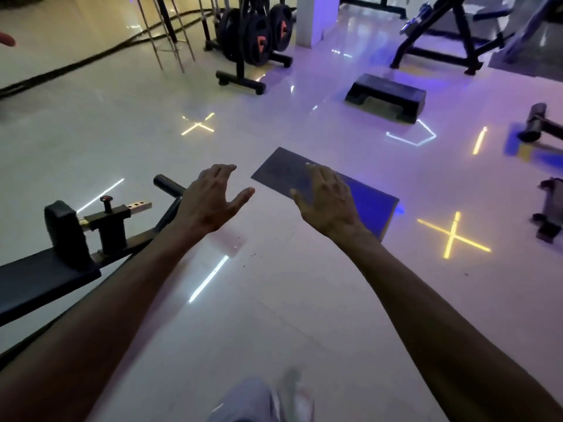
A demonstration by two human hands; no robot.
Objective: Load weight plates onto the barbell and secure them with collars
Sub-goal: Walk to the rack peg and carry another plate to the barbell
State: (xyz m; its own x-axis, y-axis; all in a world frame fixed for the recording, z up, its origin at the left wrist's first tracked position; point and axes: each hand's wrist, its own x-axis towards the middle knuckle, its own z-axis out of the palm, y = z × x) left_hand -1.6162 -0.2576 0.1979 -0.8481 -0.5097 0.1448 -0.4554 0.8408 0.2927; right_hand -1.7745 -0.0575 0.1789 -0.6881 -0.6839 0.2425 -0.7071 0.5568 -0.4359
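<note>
Head view: both arms reached forward over a wide bare stretch of glossy tiled floor [274, 300], plenty of room between the hands and the gear ahead. Left hand [210, 202] grip open, fingers spread and relaxed, holding nothing. Right hand [327, 202] grip also open, fingers straight, palm down, holding nothing; it overlapped a flat dark rectangular mat [365, 205] lying on the floor.

Weight plates [259, 38] were black discs with orange marks, hung on a black plate rack [240, 77] at top centre, well apart from both hands. Thin metal bars [170, 41] leaned just left of the rack; could not tell which was the barbell. No collars made out.

Padded bench [45, 278] with black upholstery and a metal adjuster ran along the left edge, cut off by the frame. Black step platform [387, 92] sat right of the rack. Machine frames at the right edge were cropped and blurred. A blurred shoe [292, 397] showed at the bottom edge.
</note>
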